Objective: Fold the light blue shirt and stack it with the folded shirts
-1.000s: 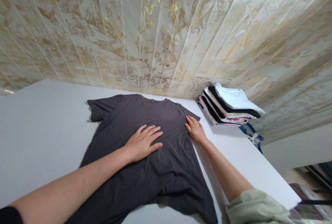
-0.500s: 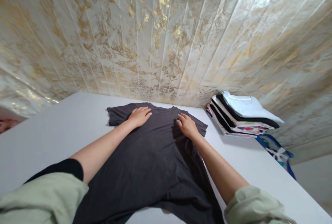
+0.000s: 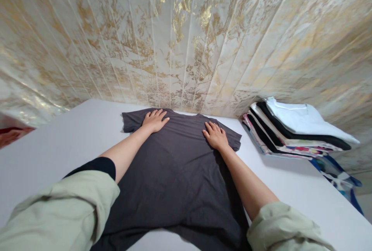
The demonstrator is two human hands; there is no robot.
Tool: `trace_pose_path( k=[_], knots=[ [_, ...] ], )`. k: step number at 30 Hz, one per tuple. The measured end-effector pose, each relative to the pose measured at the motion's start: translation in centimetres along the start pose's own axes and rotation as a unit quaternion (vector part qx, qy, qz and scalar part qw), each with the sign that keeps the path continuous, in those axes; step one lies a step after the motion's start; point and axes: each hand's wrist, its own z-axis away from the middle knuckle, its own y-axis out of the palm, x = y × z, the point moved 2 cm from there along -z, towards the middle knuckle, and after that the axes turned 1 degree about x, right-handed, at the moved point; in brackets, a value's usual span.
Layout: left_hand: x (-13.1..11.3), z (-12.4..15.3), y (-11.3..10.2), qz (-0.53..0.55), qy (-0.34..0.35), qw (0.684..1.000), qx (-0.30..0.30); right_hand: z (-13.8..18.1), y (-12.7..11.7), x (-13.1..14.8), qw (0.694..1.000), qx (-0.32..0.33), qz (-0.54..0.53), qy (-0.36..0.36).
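A dark grey T-shirt (image 3: 174,169) lies spread on the white table, its neckline and short sleeves toward the far edge. Its lower hem curves up in the middle near me, and some creases run across the body. My left hand (image 3: 155,121) rests flat on the left shoulder area, fingers spread. On the right shoulder area, beside the sleeve, lies my right hand (image 3: 215,135), palm down with fingers apart. Neither hand grasps the cloth.
A stack of folded clothes (image 3: 293,128), white on top, stands at the table's right back. Beyond the right edge hangs a blue and clear bag (image 3: 338,181). A gold-patterned curtain (image 3: 186,41) borders the white table (image 3: 66,142) at the back. Reddish cloth (image 3: 13,136) shows far left.
My right hand has come down flat onto the shirt and its fingers have spread. The shirt's right side lies smoother. My left hand stays on the left shoulder, its fingers wider apart.
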Motion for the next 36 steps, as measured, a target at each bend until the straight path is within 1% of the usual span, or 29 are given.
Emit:
trace_pose_path(
  k=[3,5,7,9,10,12,15,17,19,20,21,23,25,26,27,29,31,33,35,36],
  knots=[
    [-0.7,1.1,-0.4,0.006,-0.005,1.000,0.007,0.0,0.0,0.1,1.000,-0.002,0.000,0.000],
    [-1.5,2.8,-0.8,0.015,0.003,1.000,-0.011,0.1,-0.1,0.2,1.000,-0.002,-0.002,0.000],
    [-2.4,5.4,-1.1,0.032,0.046,0.998,-0.010,0.2,-0.1,0.2,1.000,-0.003,-0.006,0.000],
    [-2.7,8.5,-1.1,0.055,0.107,0.992,0.028,0.3,-0.2,0.2,1.000,-0.006,-0.011,-0.001],
    [-2.6,10.1,-1.1,0.066,0.133,0.988,0.045,0.3,-0.3,0.2,1.000,-0.008,-0.014,-0.001],
    [-1.6,13.2,-1.2,0.088,0.155,0.983,0.052,0.5,-0.7,0.2,1.000,-0.011,-0.022,-0.003],
    [0.8,16.6,-1.4,0.104,0.137,0.985,0.022,1.2,-1.8,0.7,0.999,-0.029,-0.029,-0.007],
    [2.0,17.9,-1.4,0.096,0.126,0.987,0.003,2.5,-2.6,2.0,0.998,-0.050,-0.029,-0.026],
    [2.1,18.5,-1.3,0.080,0.120,0.989,-0.020,4.7,-3.2,4.3,0.994,-0.052,-0.042,-0.086],
    [1.7,18.6,-1.2,0.074,0.119,0.990,-0.033,6.1,-3.4,5.7,0.989,-0.038,-0.056,-0.132],
    [1.1,18.5,-1.2,0.070,0.121,0.989,-0.046,7.6,-3.5,7.2,0.980,-0.016,-0.075,-0.181],
    [-0.8,18.0,-0.9,0.072,0.135,0.986,-0.061,10.6,-3.6,9.8,0.963,0.013,-0.104,-0.248],
    [-2.9,17.4,-0.6,0.085,0.158,0.982,-0.056,12.9,-3.7,11.2,0.951,0.018,-0.123,-0.283],
    [-3.8,17.2,-0.5,0.091,0.167,0.980,-0.051,13.7,-3.9,11.4,0.948,0.018,-0.130,-0.291],
    [-4.5,17.1,-0.4,0.098,0.174,0.979,-0.047,14.2,-4.0,11.1,0.947,0.017,-0.135,-0.292],
    [-5.3,17.1,-0.5,0.115,0.185,0.975,-0.045,14.6,-4.3,9.5,0.952,0.016,-0.134,-0.275],
    [-5.4,17.5,-0.7,0.139,0.189,0.971,-0.037,14.5,-4.5,7.1,0.966,0.007,-0.117,-0.231],
    [-5.2,17.9,-0.8,0.163,0.184,0.969,-0.017,14.4,-4.4,5.0,0.981,-0.013,-0.090,-0.170],
    [-5.0,18.2,-0.8,0.176,0.176,0.968,-0.012,14.6,-4.0,3.8,0.990,-0.040,-0.069,-0.119],
    [-4.9,18.3,-0.7,0.175,0.176,0.968,-0.018,14.9,-3.8,3.8,0.990,-0.053,-0.066,-0.109]
  ],
)
